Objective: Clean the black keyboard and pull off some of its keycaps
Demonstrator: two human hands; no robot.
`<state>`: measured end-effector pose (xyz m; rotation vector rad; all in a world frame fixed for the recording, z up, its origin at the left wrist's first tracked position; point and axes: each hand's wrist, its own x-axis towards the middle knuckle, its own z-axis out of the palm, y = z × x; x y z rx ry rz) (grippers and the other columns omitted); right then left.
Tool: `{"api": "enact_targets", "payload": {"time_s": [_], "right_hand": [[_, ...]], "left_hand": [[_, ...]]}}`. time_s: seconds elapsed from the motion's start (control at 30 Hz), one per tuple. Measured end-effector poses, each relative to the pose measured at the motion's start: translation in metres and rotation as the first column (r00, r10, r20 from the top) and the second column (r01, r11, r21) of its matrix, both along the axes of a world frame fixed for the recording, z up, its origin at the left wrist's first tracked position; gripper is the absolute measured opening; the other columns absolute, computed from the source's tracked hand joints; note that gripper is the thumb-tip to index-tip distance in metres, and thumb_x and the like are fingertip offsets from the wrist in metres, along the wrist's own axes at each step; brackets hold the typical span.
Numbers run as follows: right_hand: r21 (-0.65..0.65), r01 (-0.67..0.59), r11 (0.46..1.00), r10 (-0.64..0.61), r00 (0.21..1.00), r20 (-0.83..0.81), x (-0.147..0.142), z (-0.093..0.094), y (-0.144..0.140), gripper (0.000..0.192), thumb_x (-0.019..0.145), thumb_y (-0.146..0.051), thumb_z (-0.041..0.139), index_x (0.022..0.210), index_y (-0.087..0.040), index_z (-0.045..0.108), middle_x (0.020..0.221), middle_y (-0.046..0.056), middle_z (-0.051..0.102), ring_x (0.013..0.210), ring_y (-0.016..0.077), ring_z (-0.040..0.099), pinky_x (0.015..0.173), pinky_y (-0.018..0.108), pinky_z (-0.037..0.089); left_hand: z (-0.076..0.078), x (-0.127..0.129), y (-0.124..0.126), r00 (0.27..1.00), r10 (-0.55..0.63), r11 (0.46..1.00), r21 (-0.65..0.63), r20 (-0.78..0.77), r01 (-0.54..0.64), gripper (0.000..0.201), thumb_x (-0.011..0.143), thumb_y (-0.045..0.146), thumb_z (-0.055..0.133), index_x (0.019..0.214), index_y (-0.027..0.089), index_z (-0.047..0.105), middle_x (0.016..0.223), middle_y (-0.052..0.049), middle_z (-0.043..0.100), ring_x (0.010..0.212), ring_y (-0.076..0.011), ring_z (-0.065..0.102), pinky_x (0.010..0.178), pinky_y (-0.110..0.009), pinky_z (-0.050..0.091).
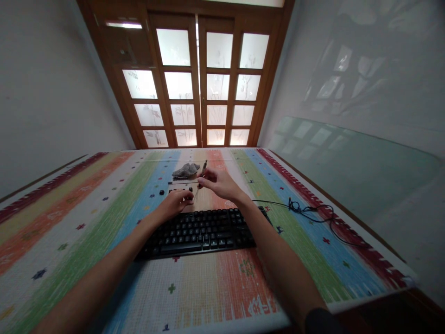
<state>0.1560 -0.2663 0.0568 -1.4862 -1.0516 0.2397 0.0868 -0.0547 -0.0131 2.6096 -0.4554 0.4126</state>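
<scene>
My right hand (217, 183) is closed round a slim tool with a dark handle and thin wire prongs, which looks like a wire keycap puller (196, 194). Its prongs point down, just right of my left fingertips. My left hand (179, 202) is curled low behind the keyboard, fingers and thumb drawn together; whatever lies between them is too small to make out. The black keyboard (205, 232) lies under both forearms. Beyond my left hand are small black keycaps (162, 192), some partly hidden by the fingers.
A crumpled grey cloth (186, 170) lies behind the hands, with a thin dark rod (181, 183) in front of it. The black cable (306, 208) loops off to the right. Striped cloth (104, 218) covers the table. Walls flank both sides; wooden glazed doors (200, 83) stand beyond.
</scene>
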Motion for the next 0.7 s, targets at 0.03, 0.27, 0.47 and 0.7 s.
{"api": "enact_targets", "payload": {"time_s": [0.03,0.27,0.47,0.7], "right_hand": [[0.006,-0.003,1.0,0.003,1.0,-0.009,0.001,0.001,-0.001,0.02,0.086,-0.035,0.07,0.09,-0.017,0.061,0.08,0.003,0.068,0.075,0.0156,0.068,0.079,0.034,0.056],[0.061,-0.026,0.998,0.028,0.999,-0.033,0.003,0.009,-0.01,0.018,0.087,-0.033,0.069,0.089,-0.017,0.061,0.08,0.002,0.066,0.075,0.0149,0.068,0.078,0.033,0.057],[0.081,-0.019,0.997,0.023,0.998,-0.057,0.001,0.017,-0.014,0.021,0.086,-0.036,0.071,0.09,-0.017,0.062,0.08,0.002,0.067,0.076,0.015,0.068,0.081,0.034,0.057],[0.082,0.01,0.997,-0.006,0.998,-0.059,0.004,0.023,-0.02,0.02,0.086,-0.035,0.069,0.092,-0.017,0.062,0.083,0.003,0.068,0.077,0.0148,0.069,0.079,0.033,0.056]], "left_hand": [[-0.003,0.004,-0.001,0.999,-0.014,1.0,0.021,-0.032,0.014,0.004,0.083,0.021,0.067,0.086,0.019,0.069,0.078,-0.002,0.07,0.072,-0.0171,0.064,0.072,-0.028,0.048],[-0.019,0.022,-0.007,0.989,-0.081,0.993,0.078,-0.124,0.091,0.008,0.08,0.014,0.065,0.085,0.019,0.068,0.079,-0.002,0.069,0.072,-0.0162,0.064,0.069,-0.025,0.048],[-0.021,0.024,-0.004,0.983,-0.122,0.988,0.077,-0.141,0.134,0.017,0.077,0.008,0.06,0.088,0.018,0.07,0.087,-0.004,0.069,0.073,-0.0146,0.064,0.072,-0.025,0.05],[-0.015,0.035,0.006,0.994,-0.086,0.992,0.089,-0.066,0.092,0.036,0.081,0.017,0.067,0.117,0.022,0.064,0.093,-0.002,0.073,0.088,-0.0204,0.063,0.083,-0.032,0.049]]}}
